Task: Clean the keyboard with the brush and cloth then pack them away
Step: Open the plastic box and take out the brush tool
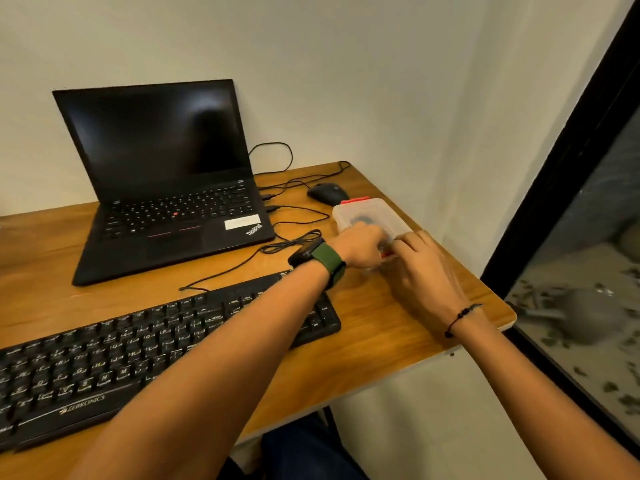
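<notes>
Both hands, L (362,245) & R (420,268), at plastic box (372,216) near edge.

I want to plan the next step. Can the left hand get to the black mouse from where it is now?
Probably yes. The left hand is at the plastic box, and the mouse lies just behind that box on the table. Only thin cables lie nearby.

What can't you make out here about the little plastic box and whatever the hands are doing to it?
- Head view: the near edge of the plastic box is covered by the left hand and right hand, so their grip on it is unclear.
- Head view: the dark item inside the box is blurred by the cloudy lid; brush or cloth cannot be told.
- Head view: the keyboard is cut off by the left edge and partly hidden by the left forearm.
</notes>
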